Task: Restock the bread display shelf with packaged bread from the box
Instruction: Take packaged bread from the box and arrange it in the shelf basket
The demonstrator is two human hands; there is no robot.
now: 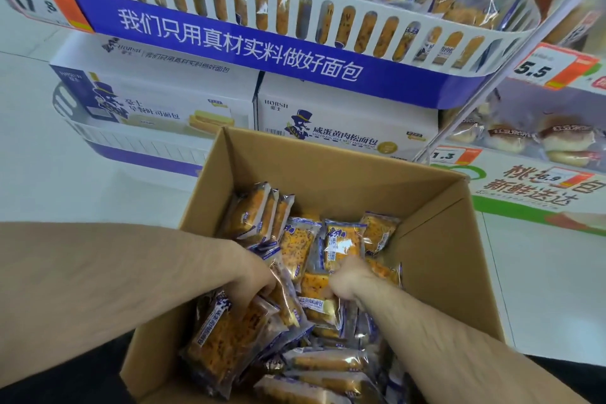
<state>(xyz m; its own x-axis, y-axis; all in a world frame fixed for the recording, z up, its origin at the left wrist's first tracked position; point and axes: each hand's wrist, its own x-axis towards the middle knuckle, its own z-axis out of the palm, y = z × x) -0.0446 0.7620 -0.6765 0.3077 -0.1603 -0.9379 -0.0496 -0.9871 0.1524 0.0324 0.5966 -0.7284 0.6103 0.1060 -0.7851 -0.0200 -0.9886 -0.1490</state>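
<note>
An open cardboard box [328, 170] sits low in front of me, holding several clear-and-blue packets of orange floss bread [344, 243]. Both hands are down inside it. My left hand [252, 275] has its fingers curled into the packets at the box's left middle and grips a packet [282, 298]. My right hand [351, 279] is a fist closed round the lower end of an upright packet. Above stands the white slotted display basket [295, 6] with a blue banner, partly filled with the same bread.
Two white bread cartons [344, 128] stand on the lower tier behind the box. A neighbouring shelf [524, 141] on the right carries round buns and price tags. Pale tiled floor [39, 174] lies to the left and right of the box.
</note>
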